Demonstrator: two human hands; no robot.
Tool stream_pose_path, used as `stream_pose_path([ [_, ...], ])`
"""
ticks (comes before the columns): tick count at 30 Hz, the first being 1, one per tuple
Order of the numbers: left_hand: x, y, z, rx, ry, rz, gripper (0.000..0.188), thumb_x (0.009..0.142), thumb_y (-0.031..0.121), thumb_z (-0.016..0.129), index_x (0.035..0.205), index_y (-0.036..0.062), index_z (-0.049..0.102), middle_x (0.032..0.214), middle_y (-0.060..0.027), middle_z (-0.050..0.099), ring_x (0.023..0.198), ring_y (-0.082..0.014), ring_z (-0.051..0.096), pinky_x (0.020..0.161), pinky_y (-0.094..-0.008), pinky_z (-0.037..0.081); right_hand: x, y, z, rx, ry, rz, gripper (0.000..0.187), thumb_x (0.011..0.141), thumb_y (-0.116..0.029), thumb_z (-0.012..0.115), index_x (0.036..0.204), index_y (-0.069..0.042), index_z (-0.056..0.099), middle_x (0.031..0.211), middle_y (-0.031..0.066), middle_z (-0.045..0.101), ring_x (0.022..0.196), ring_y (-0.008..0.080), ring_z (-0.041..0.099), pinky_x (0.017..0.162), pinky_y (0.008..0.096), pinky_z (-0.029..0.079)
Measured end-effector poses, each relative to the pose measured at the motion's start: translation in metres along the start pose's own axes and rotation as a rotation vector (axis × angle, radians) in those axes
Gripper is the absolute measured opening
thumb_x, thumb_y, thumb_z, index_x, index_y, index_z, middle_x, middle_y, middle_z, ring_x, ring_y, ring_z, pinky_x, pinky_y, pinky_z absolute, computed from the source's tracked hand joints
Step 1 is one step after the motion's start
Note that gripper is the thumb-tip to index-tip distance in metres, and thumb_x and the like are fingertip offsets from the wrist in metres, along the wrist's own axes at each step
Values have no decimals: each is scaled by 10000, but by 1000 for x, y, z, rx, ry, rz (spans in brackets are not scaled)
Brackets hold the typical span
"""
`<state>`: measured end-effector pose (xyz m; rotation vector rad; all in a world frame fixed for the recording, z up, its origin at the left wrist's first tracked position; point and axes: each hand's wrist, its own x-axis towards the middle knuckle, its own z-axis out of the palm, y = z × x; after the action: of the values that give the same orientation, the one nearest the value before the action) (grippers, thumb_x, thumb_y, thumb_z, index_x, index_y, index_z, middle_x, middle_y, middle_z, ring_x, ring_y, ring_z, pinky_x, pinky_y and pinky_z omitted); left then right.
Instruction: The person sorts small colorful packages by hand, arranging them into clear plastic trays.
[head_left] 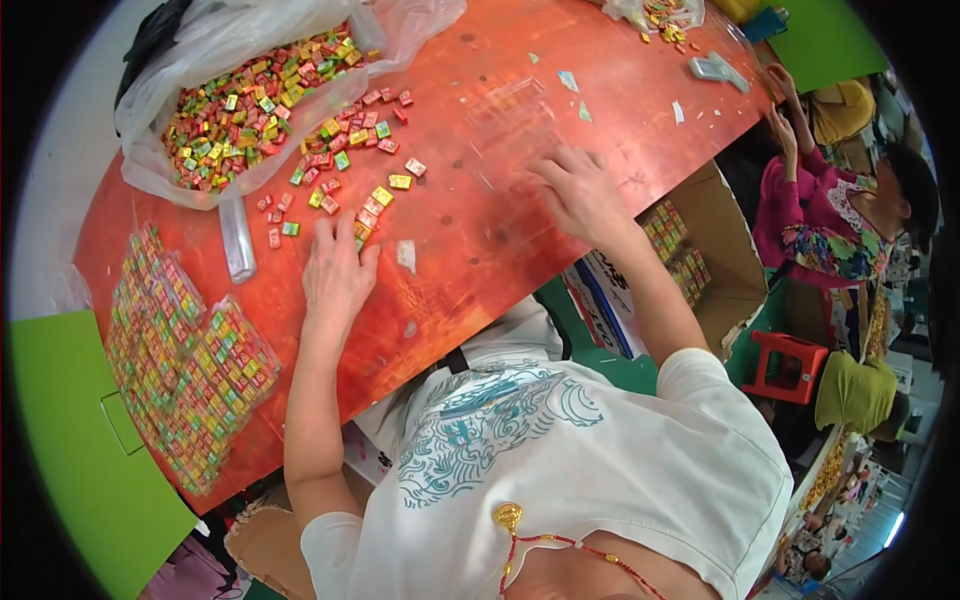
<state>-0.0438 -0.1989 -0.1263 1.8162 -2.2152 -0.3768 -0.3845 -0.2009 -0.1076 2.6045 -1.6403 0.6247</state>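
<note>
On the red tabletop, my left hand (338,272) has its finger and thumb around the near end of a short row of small wrapped candies (374,205), in red, yellow and orange. Loose wrapped candies (345,135) are scattered just beyond it. My right hand (582,198) is at the near right edge of a clear, shallow plastic box (508,122); its fingers are bent and apart, with nothing seen between them. Whether they press on the box cannot be made out. A small whitish scrap (406,256) lies beside my left thumb.
A large plastic bag (140,150) full of candies lies open at the far left. Filled clear packs (190,370) cover the left side. A clear container (236,240) lies by the bag. A carton (735,250) holding packs stands beside my right arm. A co-worker (815,215) sits at right.
</note>
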Motion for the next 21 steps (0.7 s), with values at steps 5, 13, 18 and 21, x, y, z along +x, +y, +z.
stream_pose_path([
  [5,2,-3,2,2,-18,-22,512,861,221,707,1292,41,495,1145,-208,499,1015,-429,615,794,-519,537,-50,-15,2,39,-87,-25,300,818,-74,654,1117,-78,660,1063,90,609,1003,275,584,855,415,432],
  [13,2,-4,-2,-76,-37,-18,493,855,205,710,1277,55,504,1173,-199,500,1055,-430,603,847,-515,537,-39,-80,38,113,-99,-264,388,749,-70,669,1137,-67,666,1058,89,608,1001,276,582,867,403,427],
  [18,0,-8,2,-54,-38,-19,504,849,213,725,1265,47,495,1167,-205,500,1061,-424,607,829,-501,554,14,-97,43,221,-150,-321,320,837,-109,656,1157,-96,651,1082,102,596,985,288,587,845,409,432],
  [21,3,-1,3,-42,-25,-60,486,860,208,715,1254,38,486,1156,-219,497,1044,-426,621,801,-506,564,63,-81,52,166,-42,-324,372,860,-120,658,1230,-124,612,1131,117,586,999,306,598,840,425,443],
])
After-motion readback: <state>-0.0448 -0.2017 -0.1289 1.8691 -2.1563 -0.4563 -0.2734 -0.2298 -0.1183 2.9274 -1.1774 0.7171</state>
